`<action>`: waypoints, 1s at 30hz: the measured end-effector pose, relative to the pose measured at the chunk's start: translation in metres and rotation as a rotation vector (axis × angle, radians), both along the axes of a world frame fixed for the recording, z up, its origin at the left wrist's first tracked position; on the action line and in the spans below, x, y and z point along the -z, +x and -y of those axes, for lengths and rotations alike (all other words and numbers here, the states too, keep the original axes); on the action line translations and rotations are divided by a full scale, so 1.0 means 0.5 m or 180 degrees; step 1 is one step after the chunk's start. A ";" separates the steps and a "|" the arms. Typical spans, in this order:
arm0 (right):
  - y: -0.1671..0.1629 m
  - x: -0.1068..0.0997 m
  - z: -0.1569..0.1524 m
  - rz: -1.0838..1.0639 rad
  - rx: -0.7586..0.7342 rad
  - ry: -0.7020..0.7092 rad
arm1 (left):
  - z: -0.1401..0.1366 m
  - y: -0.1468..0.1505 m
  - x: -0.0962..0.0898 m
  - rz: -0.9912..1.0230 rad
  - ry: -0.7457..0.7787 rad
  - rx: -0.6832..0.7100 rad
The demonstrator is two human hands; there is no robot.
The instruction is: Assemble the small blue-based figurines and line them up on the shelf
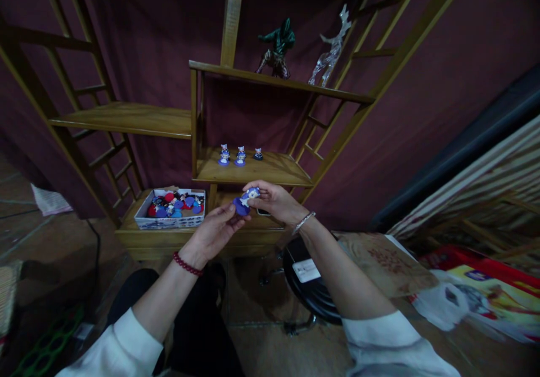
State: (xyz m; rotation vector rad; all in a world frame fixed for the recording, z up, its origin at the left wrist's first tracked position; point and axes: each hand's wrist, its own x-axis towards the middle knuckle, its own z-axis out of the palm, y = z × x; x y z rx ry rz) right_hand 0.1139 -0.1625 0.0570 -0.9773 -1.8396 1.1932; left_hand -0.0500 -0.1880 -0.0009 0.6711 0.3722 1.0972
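Observation:
Between my two hands is a small figurine (251, 193), white and purple on a round purple base, held in front of the shelf. My right hand (276, 201) pinches its upper body from the right. My left hand (215, 229) grips the base from the left, thumb uppermost. Beyond them, several similar figurines (240, 157) stand upright in two rows on the middle shelf (270, 171). Lower left, a cardboard box (169, 222) holds many more figurines in a loose heap, with red, blue and purple bases.
Above stand a dark green figure (279, 48) and a clear statuette (331, 53) on the upper shelf (291, 83). A black round stool (312, 287) is below my right forearm. Plastic bags (447, 298) lie at the right, and a cable (98, 247) runs along the floor.

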 end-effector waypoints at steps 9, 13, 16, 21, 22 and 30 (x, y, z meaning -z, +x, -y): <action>-0.016 -0.010 0.015 0.0323 0.0006 0.0370 | 0.007 -0.005 -0.004 0.0052 -0.0113 -0.0129; -0.015 -0.011 0.025 0.0733 0.0011 0.0789 | 0.012 0.000 0.004 0.0098 -0.0238 -0.0193; -0.014 -0.014 0.033 0.1144 0.0106 0.1249 | 0.015 0.007 0.009 0.0106 -0.0250 -0.0223; -0.011 -0.020 0.042 0.1604 0.0239 0.1547 | 0.020 0.021 0.014 0.0137 -0.0322 -0.0255; -0.009 -0.019 0.044 0.1650 0.0249 0.1531 | 0.020 0.024 0.015 0.0130 -0.0336 -0.0236; 0.010 0.017 0.040 0.1634 0.0491 0.1231 | 0.014 0.042 0.037 -0.0070 -0.0351 -0.0231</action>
